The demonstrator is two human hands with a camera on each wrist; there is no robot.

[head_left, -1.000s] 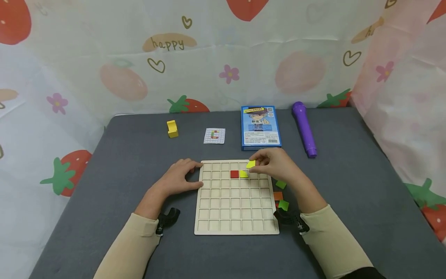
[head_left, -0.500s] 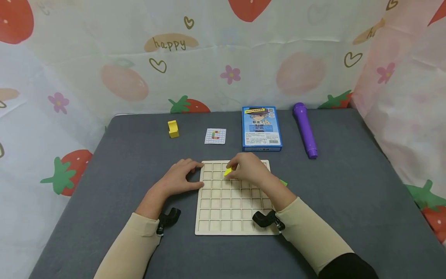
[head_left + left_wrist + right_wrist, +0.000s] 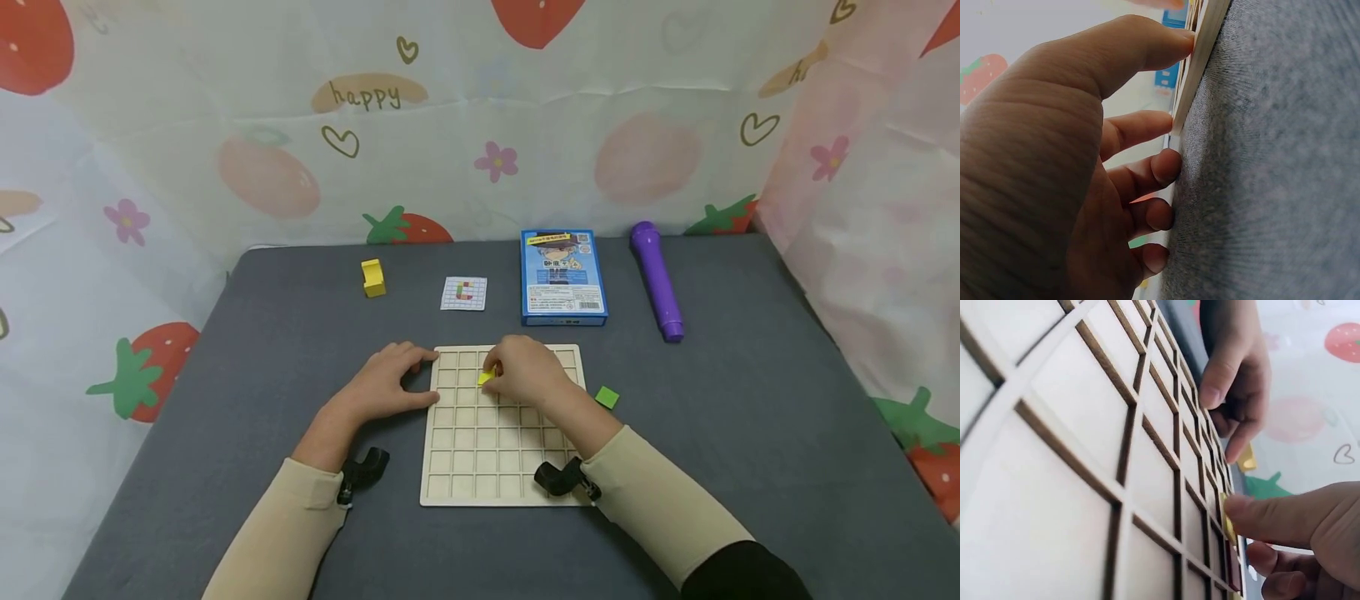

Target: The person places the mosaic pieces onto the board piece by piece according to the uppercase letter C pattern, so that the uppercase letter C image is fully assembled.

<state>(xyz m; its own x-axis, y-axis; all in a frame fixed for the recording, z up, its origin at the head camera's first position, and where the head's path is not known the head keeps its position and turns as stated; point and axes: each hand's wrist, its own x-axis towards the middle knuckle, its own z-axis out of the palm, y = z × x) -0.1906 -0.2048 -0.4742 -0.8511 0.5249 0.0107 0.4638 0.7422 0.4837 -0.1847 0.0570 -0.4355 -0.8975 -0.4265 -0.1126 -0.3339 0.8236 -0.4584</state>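
Note:
A pale wooden grid board lies on the grey table. My left hand rests at its left edge, thumb and forefinger against the rim, the other fingers relaxed in the left wrist view. Over the board's upper rows, my right hand pinches a yellow square tile between thumb and fingers. In the right wrist view that yellow tile is close to the grid, with a red tile lying in the cell beside it. From the head camera, the right hand hides the red tile.
Right of the board lies a green tile. Behind the board are a yellow block, a small pattern card, a blue box and a purple stick with a rounded end. A printed cloth hangs behind the table.
My right hand has carried the yellow tile leftward from the upper right of the board, then slightly down toward the grid. My left hand has stayed at the edge.

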